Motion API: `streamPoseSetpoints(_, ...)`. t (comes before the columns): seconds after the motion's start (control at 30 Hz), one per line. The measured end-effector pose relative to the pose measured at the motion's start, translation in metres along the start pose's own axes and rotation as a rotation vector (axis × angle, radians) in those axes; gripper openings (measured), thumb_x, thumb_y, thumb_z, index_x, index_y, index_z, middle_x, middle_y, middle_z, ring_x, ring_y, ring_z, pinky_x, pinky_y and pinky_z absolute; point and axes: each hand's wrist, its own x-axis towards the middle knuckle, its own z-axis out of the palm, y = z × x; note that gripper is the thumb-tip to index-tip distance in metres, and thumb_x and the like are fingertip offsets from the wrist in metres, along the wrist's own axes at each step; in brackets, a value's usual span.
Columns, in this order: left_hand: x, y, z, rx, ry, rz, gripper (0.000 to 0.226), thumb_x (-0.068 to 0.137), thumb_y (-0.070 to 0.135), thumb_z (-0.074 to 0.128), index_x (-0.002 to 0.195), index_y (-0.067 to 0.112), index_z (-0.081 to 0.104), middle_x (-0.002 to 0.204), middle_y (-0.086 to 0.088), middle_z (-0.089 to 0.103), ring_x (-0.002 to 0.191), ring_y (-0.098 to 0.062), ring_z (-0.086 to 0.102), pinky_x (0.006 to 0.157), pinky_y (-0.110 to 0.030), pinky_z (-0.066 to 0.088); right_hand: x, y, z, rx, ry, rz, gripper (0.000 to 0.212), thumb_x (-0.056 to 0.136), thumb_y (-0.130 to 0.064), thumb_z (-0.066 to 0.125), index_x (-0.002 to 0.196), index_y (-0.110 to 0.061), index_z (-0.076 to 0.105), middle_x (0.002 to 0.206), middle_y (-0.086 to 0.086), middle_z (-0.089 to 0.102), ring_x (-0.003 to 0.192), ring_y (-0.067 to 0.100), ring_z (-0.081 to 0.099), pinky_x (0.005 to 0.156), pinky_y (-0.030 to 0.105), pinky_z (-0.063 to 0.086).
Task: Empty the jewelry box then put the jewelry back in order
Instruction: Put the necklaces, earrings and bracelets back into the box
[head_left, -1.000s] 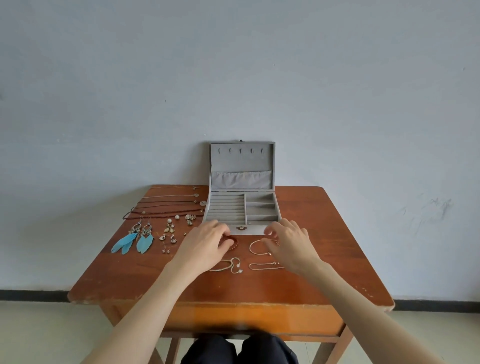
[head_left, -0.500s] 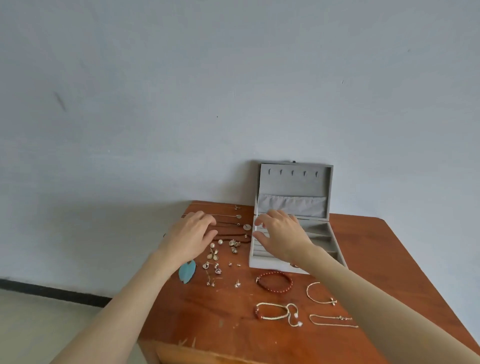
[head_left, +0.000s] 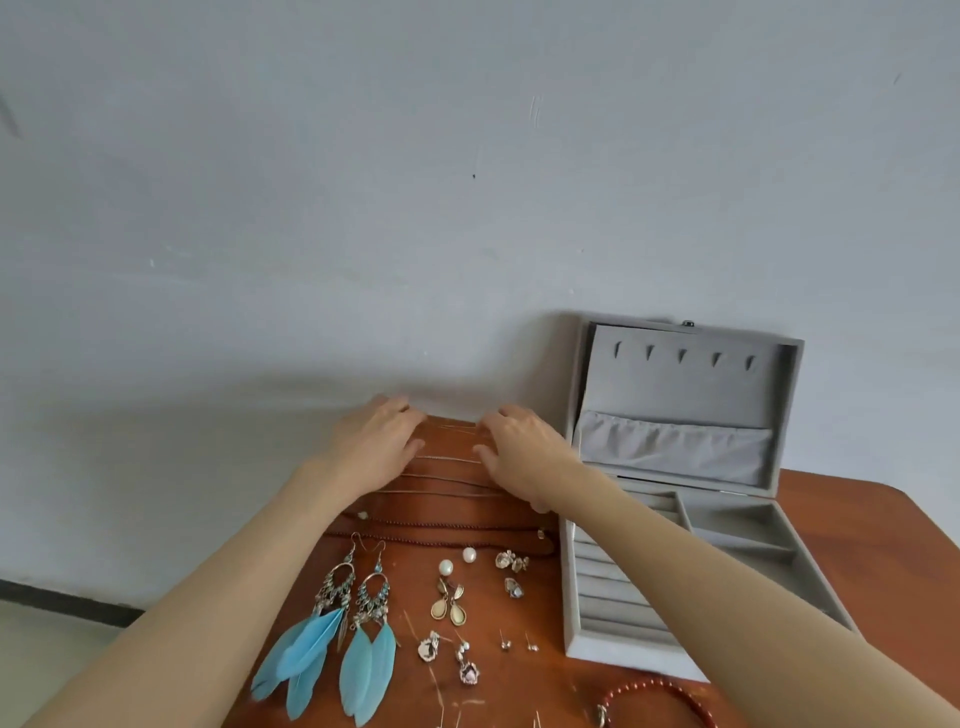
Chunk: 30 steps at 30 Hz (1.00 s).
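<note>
Both hands, left hand (head_left: 376, 447) and right hand (head_left: 524, 457), moved from box to necklaces (head_left: 447, 470).

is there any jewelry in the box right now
No, the open jewelry box shows only bare grey compartments, while the feather earrings and necklaces lie on the table.

The jewelry box (head_left: 675, 519) sits right of the necklaces (head_left: 447, 483), earrings (head_left: 343, 623) nearer, on the table (head_left: 857, 514).
</note>
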Motion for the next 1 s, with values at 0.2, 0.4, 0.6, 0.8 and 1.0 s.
streamPoseSetpoints(0.2, 0.030, -0.007, 0.035, 0.010, 0.007, 0.008, 0.026, 0.093, 0.012, 0.041, 0.112, 0.010, 0.059, 0.110, -0.006, 0.054, 0.109, -0.024, 0.048, 0.084, -0.039, 0.046, 0.025, 0.008, 0.025, -0.056, -0.016, 0.006, 0.036, 0.095, -0.028, 0.043, 0.124, -0.008, 0.049, 0.127, 0.013, 0.048, 0.121, 0.030, 0.042, 0.098, 0.041, 0.039)
streamPoseSetpoints(0.4, 0.043, -0.005, 0.050, -0.004, 0.112, -0.050, 0.015, 0.090, 0.005, 0.045, 0.102, 0.006, 0.055, 0.106, -0.011, 0.055, 0.103, -0.029, 0.052, 0.078, -0.037, 0.043, 0.032, 0.011, 0.031, -0.063, 0.037, -0.011, 0.034, 0.095, -0.028, 0.043, 0.120, -0.009, 0.054, 0.125, 0.012, 0.049, 0.120, 0.028, 0.041, 0.098, 0.041, 0.039)
streamPoseSetpoints(0.6, 0.048, -0.006, 0.055, -0.004, 0.110, -0.035, 0.014, 0.090, 0.004, 0.044, 0.096, 0.006, 0.057, 0.101, -0.010, 0.054, 0.099, -0.028, 0.052, 0.073, -0.039, 0.044, 0.033, 0.014, 0.031, -0.065, 0.043, -0.017, 0.032, 0.095, -0.025, 0.043, 0.120, -0.008, 0.054, 0.123, 0.012, 0.049, 0.118, 0.028, 0.042, 0.098, 0.041, 0.040)
streamPoseSetpoints(0.8, 0.048, -0.008, 0.043, 0.139, -0.050, -0.044, 0.017, 0.089, 0.003, 0.040, 0.102, 0.005, 0.052, 0.111, -0.011, 0.048, 0.107, -0.026, 0.042, 0.084, -0.035, 0.044, 0.030, 0.018, 0.028, -0.060, 0.024, -0.017, 0.031, 0.096, -0.024, 0.043, 0.119, -0.007, 0.054, 0.123, 0.013, 0.048, 0.117, 0.028, 0.043, 0.096, 0.039, 0.039)
streamPoseSetpoints(1.0, 0.038, 0.002, 0.036, 0.121, -0.095, -0.026, 0.025, 0.084, -0.001, 0.038, 0.105, 0.008, 0.046, 0.114, -0.010, 0.042, 0.109, -0.026, 0.037, 0.087, -0.030, 0.036, 0.030, 0.015, 0.028, 0.012, 0.013, 0.006, 0.039, 0.094, -0.026, 0.045, 0.129, -0.009, 0.044, 0.130, 0.014, 0.045, 0.122, 0.030, 0.041, 0.101, 0.041, 0.039)
